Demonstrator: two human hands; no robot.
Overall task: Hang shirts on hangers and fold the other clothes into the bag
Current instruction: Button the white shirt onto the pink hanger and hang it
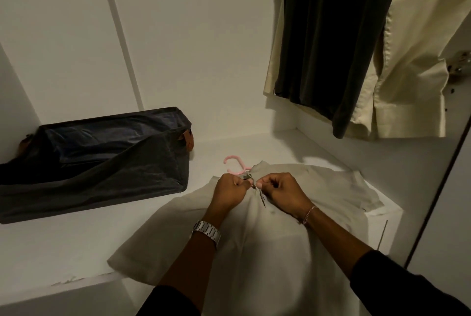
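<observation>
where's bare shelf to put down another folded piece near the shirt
Bare white shelf lies in front of the dark fabric bag, left of the beige shirt. Another strip runs behind the shirt under the hanging dark garment. Crowded at the collar: both hands, pink plastic hanger.

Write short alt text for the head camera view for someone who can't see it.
Both hands, left hand and right hand, pinch the collar of a beige shirt lying on a white shelf, a pink hanger poking out. A dark fabric bag sits left.

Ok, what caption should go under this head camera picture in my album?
Both hands, left hand and right hand, pinch the collar of a beige shirt on a pink hanger, beside a dark bag.
</observation>
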